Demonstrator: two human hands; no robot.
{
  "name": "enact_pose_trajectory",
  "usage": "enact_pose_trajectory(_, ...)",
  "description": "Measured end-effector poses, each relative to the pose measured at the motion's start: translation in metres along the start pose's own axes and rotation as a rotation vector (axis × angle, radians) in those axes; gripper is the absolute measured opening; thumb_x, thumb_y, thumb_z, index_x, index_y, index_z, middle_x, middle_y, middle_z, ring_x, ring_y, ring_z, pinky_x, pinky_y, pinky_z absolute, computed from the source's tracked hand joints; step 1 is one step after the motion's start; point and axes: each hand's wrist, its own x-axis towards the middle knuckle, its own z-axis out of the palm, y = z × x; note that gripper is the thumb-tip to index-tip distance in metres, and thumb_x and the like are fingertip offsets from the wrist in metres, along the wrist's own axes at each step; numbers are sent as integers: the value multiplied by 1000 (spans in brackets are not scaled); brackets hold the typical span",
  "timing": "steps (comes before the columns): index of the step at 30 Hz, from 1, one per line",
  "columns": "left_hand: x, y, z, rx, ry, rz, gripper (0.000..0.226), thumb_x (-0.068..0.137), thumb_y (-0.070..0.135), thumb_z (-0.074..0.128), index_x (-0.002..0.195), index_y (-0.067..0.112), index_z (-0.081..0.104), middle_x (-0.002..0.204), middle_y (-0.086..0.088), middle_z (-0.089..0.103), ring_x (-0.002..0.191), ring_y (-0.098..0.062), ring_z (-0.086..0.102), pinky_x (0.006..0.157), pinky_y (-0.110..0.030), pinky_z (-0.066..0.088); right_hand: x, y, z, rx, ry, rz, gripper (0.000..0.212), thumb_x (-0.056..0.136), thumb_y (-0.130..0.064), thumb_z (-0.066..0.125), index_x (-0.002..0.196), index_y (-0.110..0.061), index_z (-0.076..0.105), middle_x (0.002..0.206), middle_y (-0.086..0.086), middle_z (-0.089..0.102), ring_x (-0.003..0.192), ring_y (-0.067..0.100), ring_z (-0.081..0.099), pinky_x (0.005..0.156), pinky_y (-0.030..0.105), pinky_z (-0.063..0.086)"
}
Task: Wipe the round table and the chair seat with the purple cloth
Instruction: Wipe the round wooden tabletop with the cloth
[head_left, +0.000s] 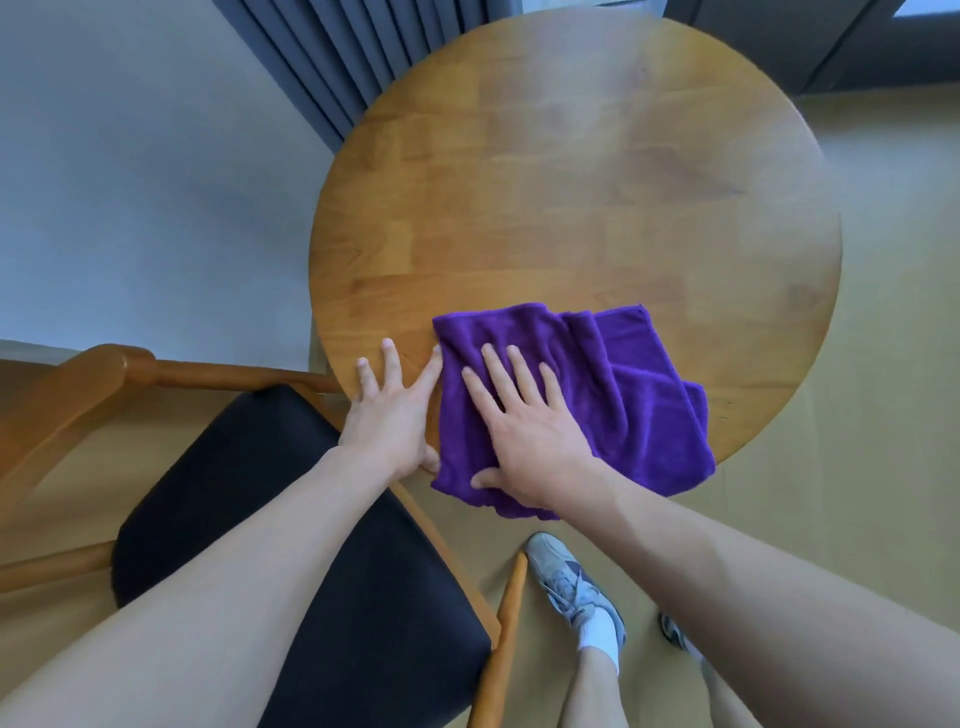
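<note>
The right hand (524, 431) presses the purple cloth (571, 395) flat, fingers spread, on the round table (571, 197); left hand (389, 410) spread beside. Soft, light, bunches easily; press its middle.

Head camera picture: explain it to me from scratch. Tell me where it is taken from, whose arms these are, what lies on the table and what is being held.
There is no machine here. A person wears one wide-angle camera on the head, looking forward and down, so the two bare arms coming in from the bottom are their own. The round table is wooden. On its near edge lies the purple cloth, rumpled and partly hanging over the rim. The right hand lies flat on the cloth with fingers spread, pressing it rather than gripping it. The left hand rests flat on the bare wood just beside the cloth. Nothing is clenched. To the left stands a wooden chair with a dark chair seat. Below are the person's shoes on the floor.
</note>
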Motion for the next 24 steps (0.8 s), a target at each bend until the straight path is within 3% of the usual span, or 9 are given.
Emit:
enact_pose_trajectory(5, 0, 2, 0, 11, -21, 5, 145, 72, 45, 90, 152, 46, -31, 163, -16, -35, 153, -49, -16, 119, -60, 33, -22, 50, 5, 9, -14, -33, 131, 70, -80, 67, 159, -38, -19, 166, -9, -31, 153, 27, -29, 124, 54, -12)
enact_pose_trajectory(13, 6, 2, -5, 148, -71, 36, 143, 79, 54, 82, 148, 35, -42, 160, -26, -36, 150, -56, -14, 117, -61, 33, 8, -12, -4, 20, -46, 235, 141, 67, -74, 77, 158, -33, -23, 158, 15, -43, 143, 48, -38, 112, 76, -12)
enact_pose_trajectory(18, 3, 4, -4, 113, -76, 47, 143, 80, 51, 82, 147, 35, -43, 158, -28, -37, 149, -58, -15, 118, -61, 29, -14, 23, -5, -19, -66, 108, 141, 65, -71, 80, 157, -40, -23, 162, 5, -40, 149, 41, -33, 117, 71, -7)
enact_pose_trajectory(24, 0, 1, -6, 26, -53, 35, 144, 77, 46, 87, 148, 43, -38, 161, -19, -37, 151, -53, -19, 120, -62, 25, -25, 60, -23, -23, -111, 204, 151, 58, -63, 89, 155, -43, -23, 163, 2, -38, 150, 42, -29, 117, 73, 0)
